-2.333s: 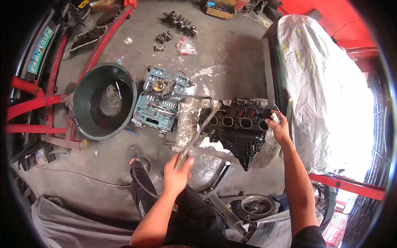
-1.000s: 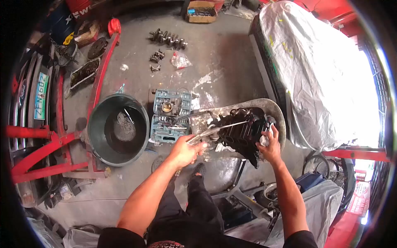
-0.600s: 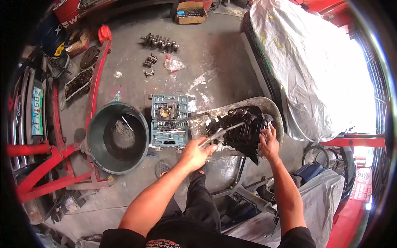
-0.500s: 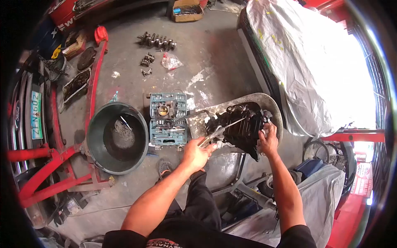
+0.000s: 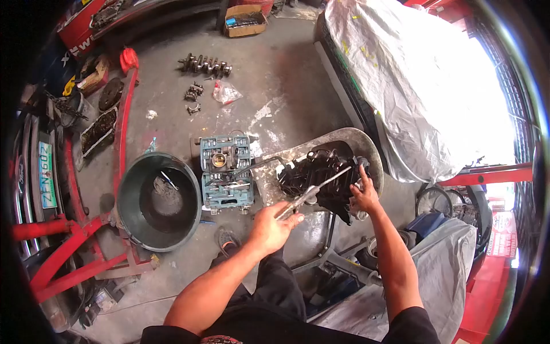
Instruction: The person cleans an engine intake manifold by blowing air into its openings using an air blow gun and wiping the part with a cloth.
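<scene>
My left hand (image 5: 275, 229) is wrapped round a long metal tool (image 5: 312, 191), whose thin rod reaches over the black engine block (image 5: 329, 183). The block rests in a worn, shallow grey tray (image 5: 369, 143). At the block's right end, my right hand (image 5: 365, 196) has its fingers partly spread against the dark metal, beside some whitish material; whether it grips anything is unclear. Left of the tray lies an open teal tool case (image 5: 228, 198), with a round metal part (image 5: 219, 160) on it.
A dark tub (image 5: 129, 223) of liquid stands left, beside a red metal frame (image 5: 124, 126). A crankshaft (image 5: 205, 65), small metal parts and a plastic bag (image 5: 227, 92) lie on the far floor. A covered vehicle (image 5: 395, 74) is at the right.
The view has shifted, and the engine block appears turned from its earliest position. The tool in my left hand now slants up to the right. My right hand's fingers are more spread.
</scene>
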